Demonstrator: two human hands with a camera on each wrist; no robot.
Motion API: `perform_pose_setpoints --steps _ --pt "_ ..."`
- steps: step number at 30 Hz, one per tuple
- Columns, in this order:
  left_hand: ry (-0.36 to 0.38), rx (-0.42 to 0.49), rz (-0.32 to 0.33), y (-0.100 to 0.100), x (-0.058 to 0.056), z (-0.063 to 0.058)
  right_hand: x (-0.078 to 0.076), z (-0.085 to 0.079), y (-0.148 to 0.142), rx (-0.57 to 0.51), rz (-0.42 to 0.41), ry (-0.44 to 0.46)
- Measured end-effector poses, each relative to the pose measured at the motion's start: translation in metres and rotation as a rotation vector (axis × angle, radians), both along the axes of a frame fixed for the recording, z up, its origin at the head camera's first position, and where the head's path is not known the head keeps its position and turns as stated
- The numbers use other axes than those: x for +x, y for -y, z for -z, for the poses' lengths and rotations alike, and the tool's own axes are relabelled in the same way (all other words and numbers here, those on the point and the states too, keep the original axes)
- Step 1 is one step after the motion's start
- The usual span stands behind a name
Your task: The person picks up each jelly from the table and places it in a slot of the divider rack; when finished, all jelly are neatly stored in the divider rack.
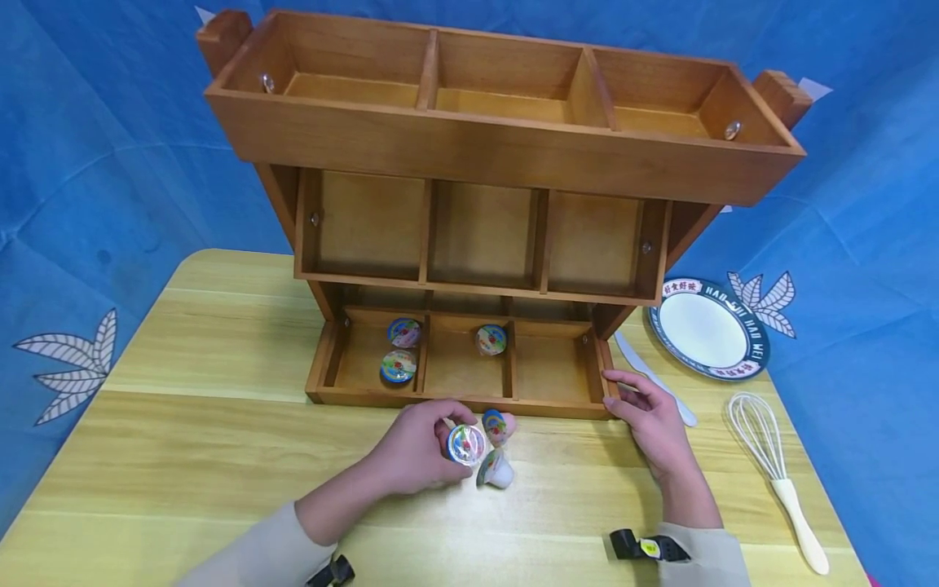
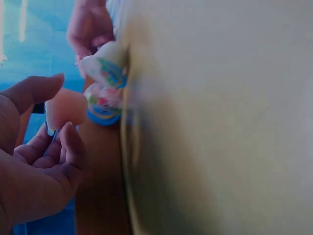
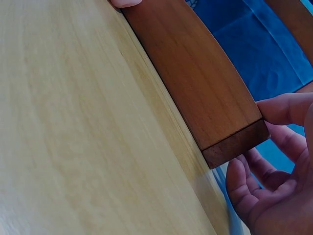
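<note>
Head view: a jelly cup [image 1: 467, 446], likely light, squeezable and best taken by its stiffer rim, sits pinched in the left hand [image 1: 425, 450] just in front of the wooden bottom tray [image 1: 557, 408], whose right front corner the right hand [image 1: 654, 420] grips

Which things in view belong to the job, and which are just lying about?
Likely in the job:
held cup, in the left grip
pink cup and white cup, on the table
three cups, in the bottom tray
wooden rack, right grip at its bottom tray's right end

Apparently just lying about:
plate
knife
whisk
</note>
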State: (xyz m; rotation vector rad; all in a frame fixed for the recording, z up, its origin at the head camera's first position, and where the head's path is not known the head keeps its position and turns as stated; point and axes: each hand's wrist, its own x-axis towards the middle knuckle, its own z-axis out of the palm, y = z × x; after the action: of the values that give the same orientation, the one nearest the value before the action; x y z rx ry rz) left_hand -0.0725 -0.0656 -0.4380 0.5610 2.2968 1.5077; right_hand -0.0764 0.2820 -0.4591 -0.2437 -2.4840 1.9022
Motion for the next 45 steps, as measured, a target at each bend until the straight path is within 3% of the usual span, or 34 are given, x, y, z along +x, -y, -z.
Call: perform_pose_setpoints --steps 6,12,19,27,37,45 --pt "0.019 0.050 0.006 0.001 -0.016 -0.017 -0.001 0.000 0.000 0.001 0.001 -0.007" --pt "-0.005 0.083 -0.034 -0.004 -0.035 -0.025 0.000 0.000 0.000 -0.004 0.001 0.000" --pt "-0.041 0.114 -0.070 -0.015 -0.059 -0.025 0.000 -0.001 0.000 -0.001 0.000 -0.010" --pt "-0.046 -0.006 -0.106 -0.029 -0.082 -0.014 -0.001 -0.001 0.000 -0.003 -0.004 -0.005" --pt "-0.044 -0.115 -0.085 -0.041 -0.092 -0.005 -0.001 -0.001 0.000 -0.014 -0.005 -0.008" --pt "-0.023 -0.132 -0.087 -0.044 -0.094 0.002 -0.001 -0.001 0.000 -0.020 0.006 0.007"
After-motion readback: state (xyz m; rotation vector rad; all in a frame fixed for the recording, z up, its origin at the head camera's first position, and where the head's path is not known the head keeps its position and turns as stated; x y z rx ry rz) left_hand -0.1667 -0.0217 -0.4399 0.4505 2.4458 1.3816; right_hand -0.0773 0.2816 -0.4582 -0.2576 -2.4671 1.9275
